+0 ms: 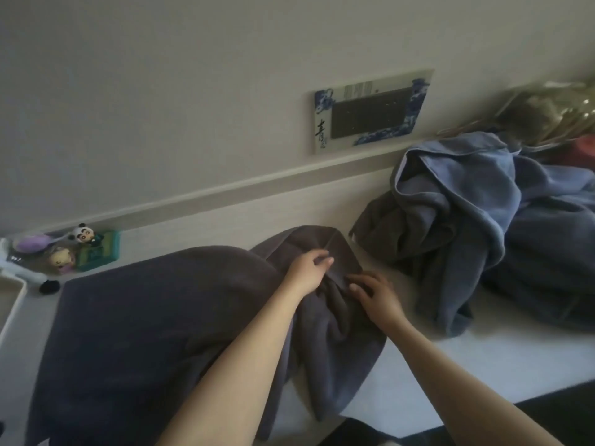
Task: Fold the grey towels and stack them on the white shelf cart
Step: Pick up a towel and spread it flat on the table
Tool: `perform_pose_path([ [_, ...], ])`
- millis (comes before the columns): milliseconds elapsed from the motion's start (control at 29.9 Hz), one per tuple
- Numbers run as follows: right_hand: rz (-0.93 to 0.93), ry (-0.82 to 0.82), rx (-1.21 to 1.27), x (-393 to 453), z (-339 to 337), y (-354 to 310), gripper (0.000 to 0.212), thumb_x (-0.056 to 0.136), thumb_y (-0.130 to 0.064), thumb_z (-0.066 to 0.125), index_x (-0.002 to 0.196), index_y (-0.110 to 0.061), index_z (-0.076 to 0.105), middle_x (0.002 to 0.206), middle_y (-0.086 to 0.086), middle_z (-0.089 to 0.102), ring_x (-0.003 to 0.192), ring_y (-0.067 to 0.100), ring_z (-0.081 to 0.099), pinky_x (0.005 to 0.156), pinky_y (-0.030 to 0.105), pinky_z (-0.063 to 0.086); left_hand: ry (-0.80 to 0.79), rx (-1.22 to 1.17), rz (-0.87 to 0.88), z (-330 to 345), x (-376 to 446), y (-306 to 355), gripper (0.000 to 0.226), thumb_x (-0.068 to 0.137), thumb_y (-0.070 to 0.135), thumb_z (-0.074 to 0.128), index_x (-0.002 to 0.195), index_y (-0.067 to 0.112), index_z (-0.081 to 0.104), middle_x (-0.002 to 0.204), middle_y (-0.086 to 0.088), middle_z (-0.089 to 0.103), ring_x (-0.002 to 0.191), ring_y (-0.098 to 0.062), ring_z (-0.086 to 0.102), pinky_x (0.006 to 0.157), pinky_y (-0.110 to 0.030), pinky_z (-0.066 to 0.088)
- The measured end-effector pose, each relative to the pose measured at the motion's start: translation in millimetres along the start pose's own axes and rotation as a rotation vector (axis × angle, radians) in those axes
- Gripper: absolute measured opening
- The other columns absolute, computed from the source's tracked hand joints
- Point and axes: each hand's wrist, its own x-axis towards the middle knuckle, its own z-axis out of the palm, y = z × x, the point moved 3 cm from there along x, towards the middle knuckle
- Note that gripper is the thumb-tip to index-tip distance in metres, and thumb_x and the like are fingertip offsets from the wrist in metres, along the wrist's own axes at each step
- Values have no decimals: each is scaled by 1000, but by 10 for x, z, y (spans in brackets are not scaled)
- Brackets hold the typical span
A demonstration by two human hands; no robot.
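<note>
- Your dark grey towel runs off the bottom edge; its near end is out of view.
- Your left hand and right hand cover the bunched fold between them; fingertips partly sunk in cloth.
- Towel pile is cut by the right edge.
- Tray is cropped at left.
- Wall plaque: small text unreadable.
</note>
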Motion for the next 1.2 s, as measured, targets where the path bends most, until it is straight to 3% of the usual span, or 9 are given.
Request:
perform_pose_path([
  [134, 58, -1, 141, -125, -120, 71, 43, 89, -33, 61, 131, -30, 51, 126, -2, 50, 114, 13, 51, 93, 22, 36, 128, -300, -7, 55, -37, 195, 23, 90, 21, 63, 108, 10, 69, 105, -1, 69, 104, -12, 61, 82, -16, 41],
  [268, 179, -18, 312, -267, -141, -9, 38, 89, -34, 61, 125, -27, 50, 91, 2, 66, 79, 8, 60, 69, 19, 46, 158, -465, 141, -168, -91, 466, 26, 85, 17, 69, 111, 18, 65, 106, 1, 65, 105, -12, 59, 94, -22, 44],
  [435, 112, -77, 444, -392, -60, -242, 22, 92, -39, 53, 100, -19, 61, 90, -6, 63, 90, 15, 61, 82, 34, 50, 148, -472, 249, -613, -131, 778, 50, 78, 6, 74, 125, 9, 58, 120, -9, 63, 106, -14, 59, 96, -23, 45],
  [535, 14, 95, 596, -563, 65, -620, 50, 89, -40, 58, 135, -30, 40, 126, -18, 47, 119, 3, 44, 100, 22, 36, 77, -503, 318, -929, -312, 904, 51, 80, -1, 69, 129, 2, 53, 120, -14, 62, 97, -13, 62, 86, -15, 50],
  [669, -76, 401, 264, -627, 116, -733, 71, 76, -44, 73, 138, -39, 39, 136, -7, 32, 125, 11, 32, 107, 33, 32, 23, -631, 324, -999, -464, 957, 42, 82, 6, 70, 123, 9, 58, 117, -11, 64, 101, -20, 66, 91, -29, 53],
  [770, -82, 515, 63, -685, 174, -905, 66, 72, -47, 75, 132, -36, 50, 142, 4, 38, 128, 25, 35, 106, 41, 32, -41, -696, 382, -1069, -599, 989, 31, 84, 13, 69, 113, 16, 61, 115, -8, 64, 96, -16, 68, 93, -32, 51],
  [970, -134, 820, 38, -769, 51, -1061, 13, 80, -22, 72, 87, -11, 74, 103, 4, 70, 91, 27, 64, 81, 35, 49, -52, -851, 473, -1233, -847, 1153, 37, 87, 2, 63, 123, -1, 55, 108, -14, 64, 92, -16, 67, 94, -32, 52],
  [1071, -34, 723, -11, -866, -84, -1010, 20, 86, -26, 64, 85, -6, 65, 87, 7, 68, 85, 29, 59, 69, 29, 39, -16, -913, 482, -1415, -854, 1217, 40, 88, -2, 60, 127, -7, 50, 112, -16, 62, 91, -16, 66, 93, -32, 52],
  [1204, 164, 423, 55, -953, -196, -898, 22, 91, -26, 56, 102, -8, 49, 93, 13, 63, 84, 32, 57, 65, 31, 39, -8, -969, 473, -1518, -842, 1322, 42, 90, -2, 57, 129, -9, 47, 105, -12, 63, 94, -19, 63, 93, -31, 52],
])
